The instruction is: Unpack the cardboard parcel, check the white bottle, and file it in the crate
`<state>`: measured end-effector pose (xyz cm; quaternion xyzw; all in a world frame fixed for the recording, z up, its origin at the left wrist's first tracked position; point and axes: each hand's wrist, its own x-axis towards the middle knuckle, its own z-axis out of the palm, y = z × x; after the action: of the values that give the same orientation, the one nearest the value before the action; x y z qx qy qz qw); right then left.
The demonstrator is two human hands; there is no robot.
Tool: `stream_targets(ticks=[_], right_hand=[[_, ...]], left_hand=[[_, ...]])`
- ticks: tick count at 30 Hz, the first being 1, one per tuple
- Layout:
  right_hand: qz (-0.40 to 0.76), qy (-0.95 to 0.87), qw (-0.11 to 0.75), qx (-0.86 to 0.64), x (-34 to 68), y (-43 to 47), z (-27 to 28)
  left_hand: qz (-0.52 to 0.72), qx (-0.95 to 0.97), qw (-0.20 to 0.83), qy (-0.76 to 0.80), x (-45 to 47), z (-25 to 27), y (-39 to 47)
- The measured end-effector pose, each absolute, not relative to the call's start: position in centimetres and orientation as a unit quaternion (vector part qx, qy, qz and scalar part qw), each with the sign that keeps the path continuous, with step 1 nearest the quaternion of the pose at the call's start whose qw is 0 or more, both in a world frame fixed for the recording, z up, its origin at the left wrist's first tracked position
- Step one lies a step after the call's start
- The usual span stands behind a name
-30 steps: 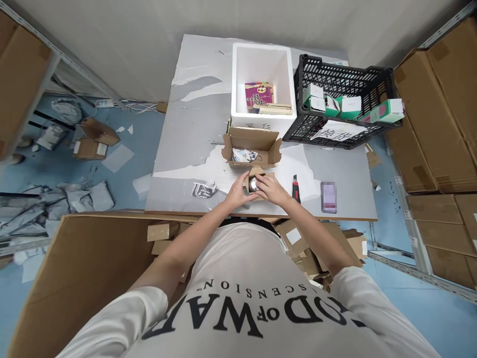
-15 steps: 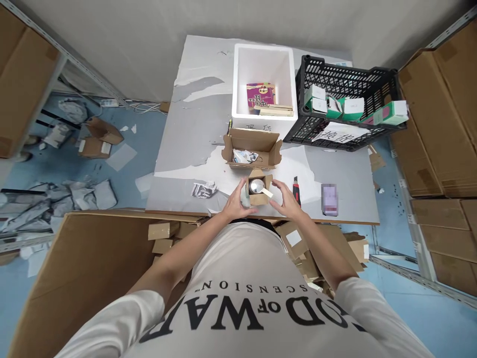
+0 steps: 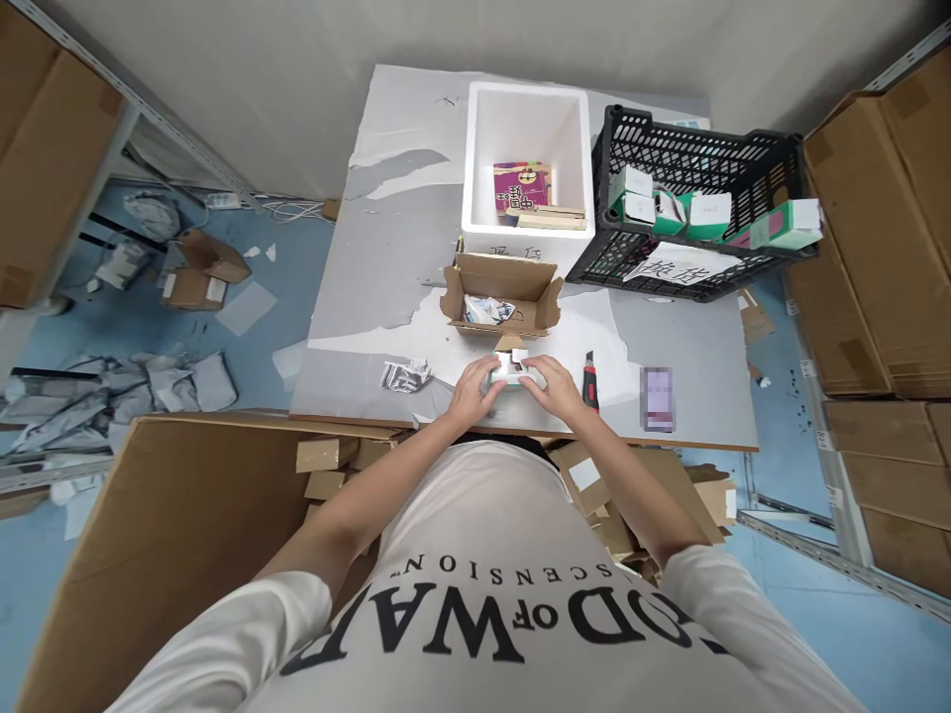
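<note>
In the head view, near the middle of the frame, a small white box with pale green edges [image 3: 512,377] sits between two bare hands. The left hand [image 3: 474,393] pinches its left side, and the right hand [image 3: 555,389] pinches its right side with bent fingers. The fingers cover its ends, and its dark middle is too small to make out. Just above it, a brown cardboard flap [image 3: 509,343] peeks out; whatever it belongs to is hidden. Higher up, an open brown cardboard box [image 3: 512,270] holds a crumpled white and blue packet [image 3: 488,310]. Right of centre, a purple flat rectangle [image 3: 658,399] is blurred into squares.
</note>
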<state>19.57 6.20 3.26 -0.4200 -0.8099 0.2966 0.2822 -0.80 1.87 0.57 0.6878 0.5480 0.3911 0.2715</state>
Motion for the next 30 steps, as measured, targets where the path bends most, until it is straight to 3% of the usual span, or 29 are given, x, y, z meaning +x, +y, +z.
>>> stream_targets(ticks=[5,10,24,30], right_hand=[[0.350,-0.733,0.283,-0.510,18.1,7.4,2.6],[0.367,-0.772,0.264,-0.446,18.3,8.9,2.5],[0.266,-0.897,0.185,-0.299,19.5,8.0,2.2],[0.232,-0.900,0.191,-0.317,18.9,7.9,0.9]], left_hand=[[0.417,0.616,0.293,0.601,0.3,0.9,2.6],[0.429,0.586,0.337,0.600,0.5,1.0,2.9],[0.445,0.576,0.389,0.565,-0.1,0.6,2.7],[0.443,0.593,0.390,0.548,-0.5,0.4,2.9]])
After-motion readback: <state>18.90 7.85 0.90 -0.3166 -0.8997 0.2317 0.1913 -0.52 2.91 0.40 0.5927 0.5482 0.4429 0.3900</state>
